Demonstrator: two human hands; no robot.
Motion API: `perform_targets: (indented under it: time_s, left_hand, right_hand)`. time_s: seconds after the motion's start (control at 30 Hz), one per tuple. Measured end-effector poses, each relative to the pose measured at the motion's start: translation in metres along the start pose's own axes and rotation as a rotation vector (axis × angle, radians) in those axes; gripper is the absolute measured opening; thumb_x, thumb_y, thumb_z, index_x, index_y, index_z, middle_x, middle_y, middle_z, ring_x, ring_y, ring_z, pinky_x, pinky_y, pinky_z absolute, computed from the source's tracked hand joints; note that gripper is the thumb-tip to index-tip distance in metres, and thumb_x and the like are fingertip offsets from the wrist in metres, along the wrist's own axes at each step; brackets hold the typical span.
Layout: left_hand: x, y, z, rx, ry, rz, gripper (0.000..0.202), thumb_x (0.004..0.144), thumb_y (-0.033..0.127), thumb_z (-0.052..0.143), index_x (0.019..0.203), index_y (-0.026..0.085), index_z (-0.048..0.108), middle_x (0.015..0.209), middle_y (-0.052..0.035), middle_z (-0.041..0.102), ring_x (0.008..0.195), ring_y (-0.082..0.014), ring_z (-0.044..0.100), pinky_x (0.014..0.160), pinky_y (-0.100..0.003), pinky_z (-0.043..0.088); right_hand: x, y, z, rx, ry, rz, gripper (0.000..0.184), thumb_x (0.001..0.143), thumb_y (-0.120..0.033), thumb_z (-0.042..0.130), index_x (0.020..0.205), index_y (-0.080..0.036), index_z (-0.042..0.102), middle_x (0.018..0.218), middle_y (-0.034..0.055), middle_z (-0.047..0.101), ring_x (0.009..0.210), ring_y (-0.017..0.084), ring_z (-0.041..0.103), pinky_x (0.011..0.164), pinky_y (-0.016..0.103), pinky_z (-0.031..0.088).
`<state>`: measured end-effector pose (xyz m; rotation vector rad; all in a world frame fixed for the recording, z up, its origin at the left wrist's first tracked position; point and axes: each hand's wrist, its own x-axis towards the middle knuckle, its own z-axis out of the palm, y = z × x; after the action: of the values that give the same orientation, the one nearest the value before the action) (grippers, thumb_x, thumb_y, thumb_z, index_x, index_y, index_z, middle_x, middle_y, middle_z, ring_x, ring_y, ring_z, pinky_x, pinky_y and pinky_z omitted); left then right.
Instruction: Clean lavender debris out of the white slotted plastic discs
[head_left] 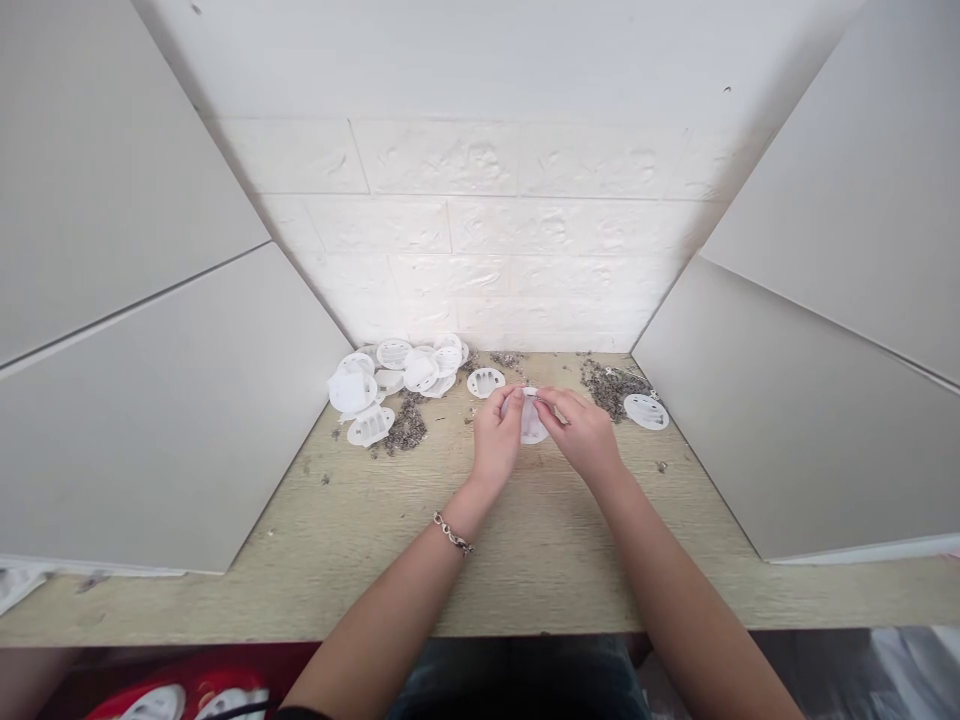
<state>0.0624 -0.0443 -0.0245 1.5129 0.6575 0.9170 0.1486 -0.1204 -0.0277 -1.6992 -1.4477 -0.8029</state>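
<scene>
And here we are, both hands together just right of the frame's centre, working over the table (525,560). Between them, the white disc (534,430) sits low in the middle, its lower part showing beneath the fingers. The left hand (498,430) has thumb and forefinger clamped on the disc's left side near the top; the right hand (581,430) matches it, thumb and forefinger pinched together at the right. A small pale piece (530,391) peeks out between the fingertips, and whether it belongs to the disc I cannot tell. A bracelet (453,533) circles the left wrist. Just up and left of the hands lies a slotted plate (486,382), flat on the wood. Further left, against the wall (480,230), there's a loose pile (424,370) of white plates, overlapping every which way, with dark bits (409,425) scattered beside it. Over to the right of centre, a heap (611,388) of similar bits, another plate (646,411) touching its lower edge. Down in the lower left corner, a red container (195,685) shows more white pieces inside.
</scene>
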Motion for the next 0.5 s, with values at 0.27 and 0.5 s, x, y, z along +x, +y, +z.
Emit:
perform_targets:
  time_s: [0.27, 0.5]
  left_hand:
    - [-0.0004, 0.0023, -0.0006, -0.009, 0.016, -0.027, 0.020, 0.077, 0.030, 0.047, 0.081, 0.015, 0.059, 0.078, -0.0021, 0.060, 0.073, -0.0107, 0.053, 0.067, -0.020, 0.040]
    - [0.0002, 0.0001, -0.0007, -0.042, 0.010, -0.007, 0.022, 0.077, 0.033, 0.047, 0.081, 0.015, 0.059, 0.079, -0.0020, 0.060, 0.074, -0.0108, 0.053, 0.067, -0.020, 0.041]
  right_hand:
    - [-0.0031, -0.0041, 0.0014, 0.162, -0.005, 0.240, 0.020, 0.081, -0.029, 0.046, 0.083, -0.019, 0.062, 0.078, 0.0033, 0.065, 0.065, 0.012, 0.061, 0.058, 0.020, 0.049]
    - [0.0018, -0.0070, -0.0024, 0.260, -0.024, 0.298, 0.021, 0.080, -0.030, 0.047, 0.083, -0.019, 0.064, 0.080, 0.0036, 0.066, 0.066, 0.013, 0.062, 0.062, 0.023, 0.051]
